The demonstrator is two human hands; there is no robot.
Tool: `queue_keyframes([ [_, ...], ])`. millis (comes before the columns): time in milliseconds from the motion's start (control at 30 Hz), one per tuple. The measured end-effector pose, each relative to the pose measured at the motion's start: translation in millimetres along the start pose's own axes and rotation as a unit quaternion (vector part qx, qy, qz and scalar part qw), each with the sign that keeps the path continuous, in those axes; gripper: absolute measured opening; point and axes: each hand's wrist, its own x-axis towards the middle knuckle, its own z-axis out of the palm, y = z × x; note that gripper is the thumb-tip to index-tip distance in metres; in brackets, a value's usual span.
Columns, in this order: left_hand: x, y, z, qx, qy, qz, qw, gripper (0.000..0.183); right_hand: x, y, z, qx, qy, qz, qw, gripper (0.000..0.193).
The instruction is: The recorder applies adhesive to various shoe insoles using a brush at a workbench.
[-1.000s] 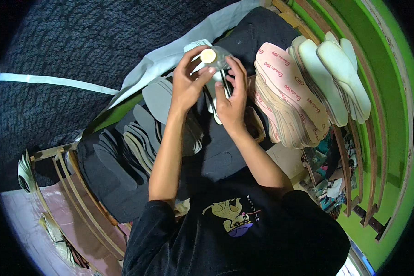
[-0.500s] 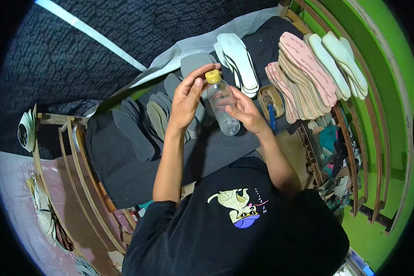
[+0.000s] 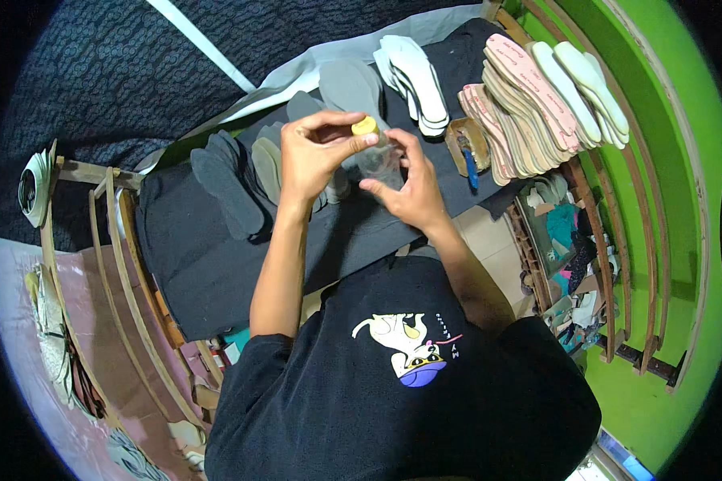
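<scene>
A clear plastic bottle hangs over the dark-covered worktable, its yellow cap tipped upward and away from me. My left hand pinches the cap between thumb and fingers. Around the bottle's body, from the right side, my right hand is closed. The lower part of the bottle is partly hidden by the right fingers and blends into the dark cloth. Grey insoles lie just beyond the hands, with a fan of white insoles at their right.
Dark grey insoles lie to the left. Farther right are a shallow tan container with a blue-handled tool and stacked pink-topped insoles. Wooden rails run beside the green wall. Scraps fill a low space at the right.
My left fingers have come from beside the cap to a pinch on it. The bottle's base has tilted up and away, and the whole view has shifted slightly.
</scene>
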Motion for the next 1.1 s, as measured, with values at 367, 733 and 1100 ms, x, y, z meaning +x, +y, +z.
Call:
queue_keyframes([
  [367, 11, -19, 63, -0.184, 0.037, 0.001, 0.982, 0.022, -23, -26, -84, -0.076, 0.057, -0.022, 0.995, 0.076],
  [733, -4, -101, 92, -0.112, -0.053, -0.147, 0.981, 0.026, -43, 56, -180, -0.319, 0.076, 0.143, 0.934, 0.069],
  [1100, 20, -160, 151, -0.058, -0.133, -0.223, 0.964, 0.033, -46, 77, -188, -0.282, 0.059, 0.204, 0.935, 0.068],
])
